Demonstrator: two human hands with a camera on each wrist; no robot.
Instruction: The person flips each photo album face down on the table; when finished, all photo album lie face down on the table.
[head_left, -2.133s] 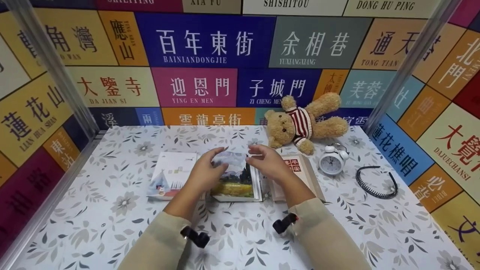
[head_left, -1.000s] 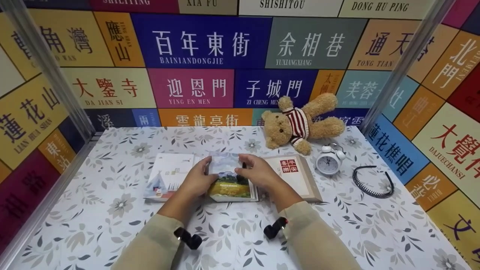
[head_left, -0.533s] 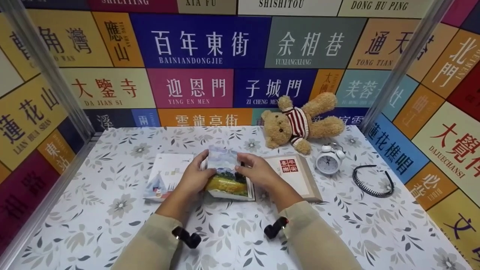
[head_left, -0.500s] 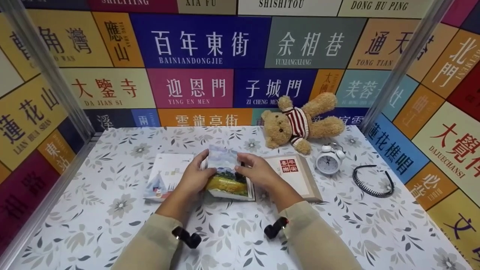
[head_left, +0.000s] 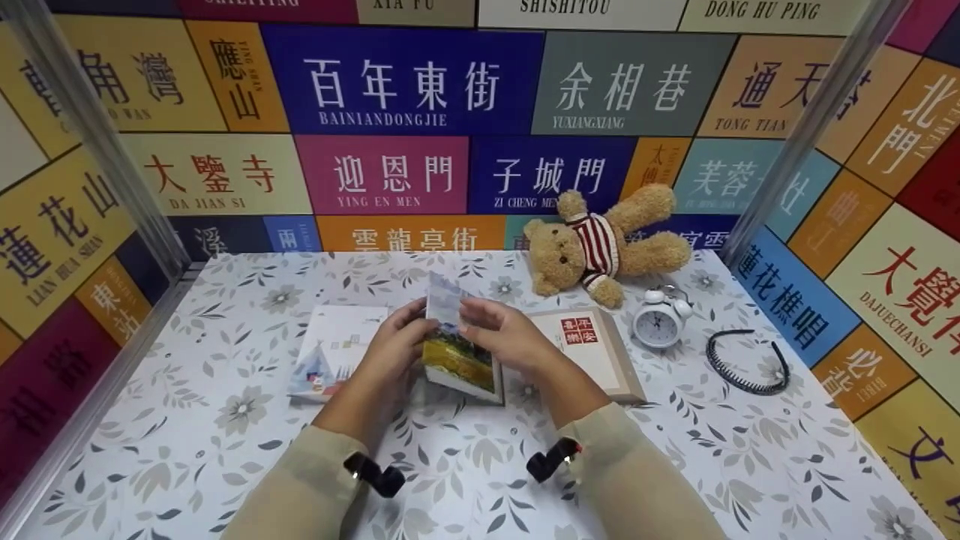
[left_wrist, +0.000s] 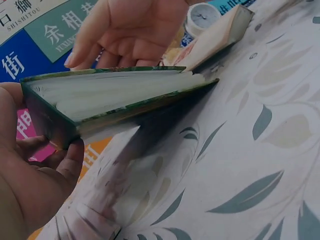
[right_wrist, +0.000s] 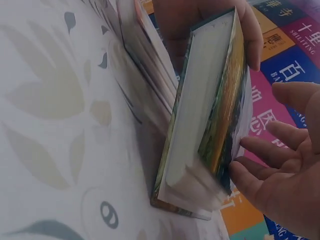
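Observation:
A thick book [head_left: 456,352] with a painted landscape cover, clouds above a yellow field, stands tilted in front of me, its left side raised. My left hand [head_left: 391,346] grips it by the spine, thumb on one side and fingers on the other, as the left wrist view shows at the dark green spine [left_wrist: 50,112]. Loosely bent, the fingers of my right hand [head_left: 514,339] touch the front cover near its free edge. In the right wrist view the white page block [right_wrist: 195,95] shows between the covers, slightly fanned at the lower corner.
Left of the book lies a white book [head_left: 341,337] with a tent drawing. To the right are a beige book [head_left: 600,367] with red stamps, a white alarm clock [head_left: 658,322] and a black headband [head_left: 720,367]. A teddy bear [head_left: 562,259] lies at the back.
From hovering above the book, both hands have come down onto it. Its left side has lifted and it has turned more upright, while the right hand's fingers have loosened on the cover.

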